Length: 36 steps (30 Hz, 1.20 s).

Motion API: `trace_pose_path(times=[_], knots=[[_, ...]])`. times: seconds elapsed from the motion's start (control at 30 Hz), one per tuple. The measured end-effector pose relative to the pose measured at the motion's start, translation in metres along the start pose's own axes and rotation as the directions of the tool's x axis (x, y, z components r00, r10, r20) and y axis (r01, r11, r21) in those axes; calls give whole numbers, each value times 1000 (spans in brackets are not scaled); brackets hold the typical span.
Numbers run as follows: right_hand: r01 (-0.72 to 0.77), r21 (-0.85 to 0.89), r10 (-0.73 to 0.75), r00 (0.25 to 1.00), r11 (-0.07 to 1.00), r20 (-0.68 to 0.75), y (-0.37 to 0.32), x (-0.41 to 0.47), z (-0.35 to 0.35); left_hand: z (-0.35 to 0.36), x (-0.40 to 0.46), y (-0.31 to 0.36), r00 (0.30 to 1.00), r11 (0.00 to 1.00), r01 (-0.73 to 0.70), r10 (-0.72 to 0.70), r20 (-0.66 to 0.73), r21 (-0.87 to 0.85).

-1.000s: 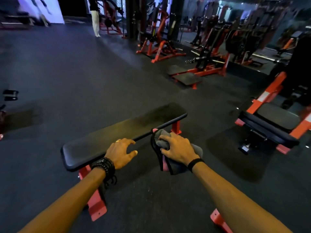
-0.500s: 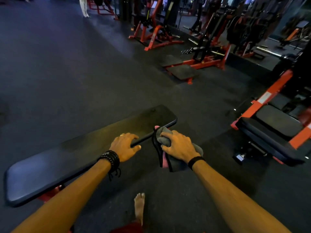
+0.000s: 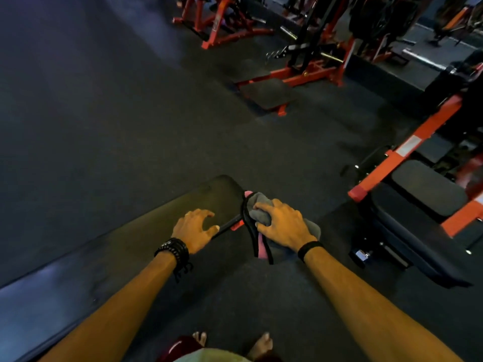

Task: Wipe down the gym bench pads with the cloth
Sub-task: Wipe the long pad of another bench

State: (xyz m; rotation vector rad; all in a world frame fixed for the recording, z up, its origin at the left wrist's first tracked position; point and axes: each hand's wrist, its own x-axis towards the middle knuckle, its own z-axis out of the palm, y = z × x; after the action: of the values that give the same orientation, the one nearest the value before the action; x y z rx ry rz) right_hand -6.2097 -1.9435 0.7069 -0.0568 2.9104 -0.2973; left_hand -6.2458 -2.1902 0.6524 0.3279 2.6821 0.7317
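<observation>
The right hand (image 3: 283,224) has its fingers curled over a bunched grey cloth (image 3: 260,214), gripping it together with some black and pink strap-like pieces that hang below; what those are I cannot tell. The cloth sits just off the near-right corner of the bench (image 3: 130,246), at the pad's edge rather than on its top. The left hand (image 3: 194,228) rests with fingers spread and relaxed on the same edge, just beside the cloth, holding nothing. From the right hand the pad lies to the left: its long axis runs from the far end near the hands down toward the lower left of the view. The cloth-bearing right hand is nearest that far end, so wiping would likely sweep leftward along the length.
</observation>
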Motion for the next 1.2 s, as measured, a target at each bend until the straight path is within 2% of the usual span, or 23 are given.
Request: trace_pose_path(times=[0.2, 0.37, 0.53, 0.6, 0.73, 0.87, 0.97, 1.03, 1.1, 1.2], knots=[[131, 11, -132, 988, 991, 75, 72, 97, -4, 23, 83, 25, 989, 989, 145, -146, -21, -40], [316, 5, -314, 941, 949, 128, 106, 178, -17, 40, 120, 48, 925, 920, 366, -376, -51, -141], [589, -29, -567, 789, 808, 235, 94, 259, -26, 51, 132, 58, 787, 778, 545, -603, -128, -312], [660, -16, -632, 727, 751, 268, 82, 287, -24, 57, 136, 53, 712, 710, 596, -683, -162, -375], [767, -14, -717, 605, 641, 347, 57, 339, -13, 68, 154, 43, 598, 575, 661, -792, -124, -483], [831, -12, -744, 504, 556, 439, 31, 387, -16, 72, 183, 39, 479, 435, 672, -872, -96, -600], [909, -13, -774, 361, 416, 520, 13, 416, -21, 71, 205, 42, 402, 345, 665, -913, -72, -662], [939, -10, -784, 294, 344, 547, -3, 437, -18, 69, 213, 41, 355, 298, 664, -933, -62, -686], [959, 9, -788, 228, 284, 572, -19, 449, -14, 67, 218, 45, 278, 237, 663, -959, -61, -710], [989, 62, -774, 67, 136, 629, -37, 460, 0, 72, 222, 55, 149, 129, 658, -988, -39, -742]])
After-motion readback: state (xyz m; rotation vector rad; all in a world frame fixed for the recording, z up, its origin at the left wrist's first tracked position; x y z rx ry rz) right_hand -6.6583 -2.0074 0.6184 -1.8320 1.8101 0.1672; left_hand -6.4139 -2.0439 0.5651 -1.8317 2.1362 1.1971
